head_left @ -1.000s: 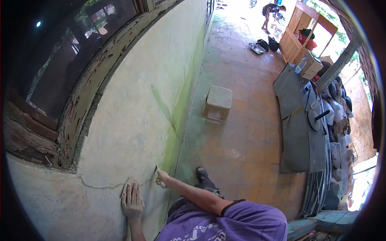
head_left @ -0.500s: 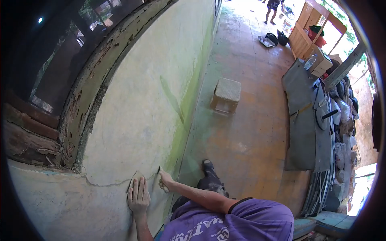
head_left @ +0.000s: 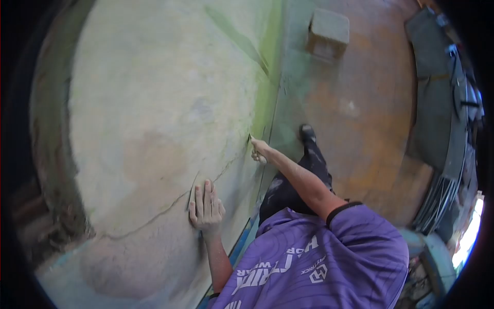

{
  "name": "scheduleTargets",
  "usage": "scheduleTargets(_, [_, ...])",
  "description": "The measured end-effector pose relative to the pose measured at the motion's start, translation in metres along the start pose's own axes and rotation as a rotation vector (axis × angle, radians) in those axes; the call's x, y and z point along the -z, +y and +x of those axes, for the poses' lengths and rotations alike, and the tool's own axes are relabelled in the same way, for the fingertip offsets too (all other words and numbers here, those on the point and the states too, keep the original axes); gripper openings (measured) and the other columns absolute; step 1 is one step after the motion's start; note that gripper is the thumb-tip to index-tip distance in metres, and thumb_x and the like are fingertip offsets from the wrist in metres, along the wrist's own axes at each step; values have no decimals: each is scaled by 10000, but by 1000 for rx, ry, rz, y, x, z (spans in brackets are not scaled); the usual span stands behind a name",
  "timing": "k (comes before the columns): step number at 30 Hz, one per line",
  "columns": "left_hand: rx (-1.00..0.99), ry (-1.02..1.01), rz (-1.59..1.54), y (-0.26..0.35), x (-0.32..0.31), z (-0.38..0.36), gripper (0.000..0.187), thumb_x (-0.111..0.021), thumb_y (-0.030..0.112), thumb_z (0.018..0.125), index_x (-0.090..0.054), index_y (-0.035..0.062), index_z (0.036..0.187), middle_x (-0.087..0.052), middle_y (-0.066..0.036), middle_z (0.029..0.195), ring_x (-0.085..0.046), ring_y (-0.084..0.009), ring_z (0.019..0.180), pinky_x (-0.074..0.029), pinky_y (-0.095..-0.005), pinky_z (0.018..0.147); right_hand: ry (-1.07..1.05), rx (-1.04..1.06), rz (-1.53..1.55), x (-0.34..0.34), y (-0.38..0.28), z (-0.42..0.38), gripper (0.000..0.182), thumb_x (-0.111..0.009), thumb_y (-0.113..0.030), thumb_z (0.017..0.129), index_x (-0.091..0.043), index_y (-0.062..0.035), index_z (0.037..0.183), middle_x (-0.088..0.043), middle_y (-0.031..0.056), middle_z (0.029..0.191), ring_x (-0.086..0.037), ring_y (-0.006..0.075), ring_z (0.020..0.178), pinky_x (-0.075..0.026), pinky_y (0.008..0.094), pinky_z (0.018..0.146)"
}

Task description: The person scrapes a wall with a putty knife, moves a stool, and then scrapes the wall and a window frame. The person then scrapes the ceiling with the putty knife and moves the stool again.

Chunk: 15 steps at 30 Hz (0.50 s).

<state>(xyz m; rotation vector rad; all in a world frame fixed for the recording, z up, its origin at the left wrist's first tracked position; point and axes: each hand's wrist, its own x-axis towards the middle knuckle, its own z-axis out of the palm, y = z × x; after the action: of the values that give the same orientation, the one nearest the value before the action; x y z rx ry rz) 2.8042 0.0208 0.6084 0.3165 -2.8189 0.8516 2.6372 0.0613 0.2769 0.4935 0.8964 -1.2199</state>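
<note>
My left hand [head_left: 206, 208] lies flat with fingers stretched out against the pale plastered wall [head_left: 149, 92]. A thin, light sheet [head_left: 194, 186] with a pointed corner shows at its fingertips, partly hidden under the hand. From there a crack [head_left: 157, 215] runs down the wall to the left, and a fainter line leads up toward my right hand [head_left: 260, 150]. That hand is closed around a small scraper [head_left: 250, 138], its thin dark blade at the wall near the green band and its pale handle end poking out below the fist.
A box-like stool [head_left: 329, 31] stands on the worn tiled floor [head_left: 370, 139]. Along the right side is a grey metal cabinet [head_left: 437, 92], with a bundle of metal rods [head_left: 435, 206] nearby. A rough window frame [head_left: 51, 123] borders the wall at left.
The view has tilted down and closer to the wall. My right hand with the scraper is now farther from my left hand, up along the wall; the left hand stays flat on the sheet.
</note>
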Motion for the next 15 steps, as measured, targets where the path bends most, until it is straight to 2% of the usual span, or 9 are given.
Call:
scheduleTargets(2, [5,-4,11,5,-7,6,294,-494,133,925,-657,162,1168,-649,32,1275,-591,-200,1217,-307,-371,1078,-43,67,-14,0,18,-9,537,-371,-447,1021,-335,-182,1487,-461,65,586,-480,175,440,-406,340,388])
scheduleTargets(4, [-4,-5,6,4,-10,2,283,-508,124,913,-660,162,1148,-656,28,1263,-608,-210,1196,-311,-378,1071,-105,123,-191,-18,30,-65,506,-335,-379,1033,-235,-363,1528,-454,39,546,-479,159,410,-409,314,372])
scheduleTargets(6, [-5,-14,28,6,-11,2,278,-521,116,904,-657,159,1143,-663,22,1251,-616,-219,1184,-314,-385,1065,-91,210,-167,-26,39,-83,442,-377,-428,1015,-446,-158,1358,-501,68,589,-503,176,433,-428,354,399])
scheduleTargets(7, [2,-14,40,8,-13,2,277,-527,112,900,-655,157,1141,-667,19,1244,-621,-223,1178,-315,-388,1062,-82,256,-164,-26,42,-80,502,-398,-452,1006,-551,-56,1273,-524,82,610,-516,185,444,-438,374,413])
scheduleTargets(8, [-16,8,32,8,-17,0,273,-523,93,896,-642,149,1136,-672,-2,1234,-625,-242,1171,-316,-393,1059,-21,304,-169,-15,35,-51,478,-386,-405,1012,-430,-119,1394,-525,79,615,-512,179,442,-444,364,413])
scheduleTargets(9, [-25,1,45,10,-11,4,262,-514,102,908,-638,148,1134,-675,-5,1228,-623,-246,1174,-317,-392,1059,41,350,-177,-4,30,-21,530,-374,-358,1019,-308,-183,1514,-525,76,620,-509,173,440,-450,354,413])
scheduleTargets(10, [-33,-5,55,9,-11,3,251,-505,111,920,-635,146,1132,-678,-9,1222,-621,-251,1176,-317,-392,1058,39,289,-88,10,24,14,546,-365,-332,1022,-244,-212,1541,-528,76,624,-512,172,446,-458,356,425])
scheduleTargets(13, [-37,-7,86,11,-13,1,224,-481,145,954,-629,139,1123,-685,-17,1205,-619,-262,1178,-321,-392,1057,62,279,-18,28,11,22,526,-367,-303,1020,-289,-186,1527,-554,95,650,-527,178,469,-470,388,472])
scheduleTargets(15, [-46,-1,107,10,-16,2,221,-467,167,972,-628,131,1120,-689,-21,1195,-619,-268,1175,-324,-393,1056,15,321,-178,19,12,-18,520,-363,-314,1025,-292,-193,1525,-533,83,617,-510,158,450,-467,374,456])
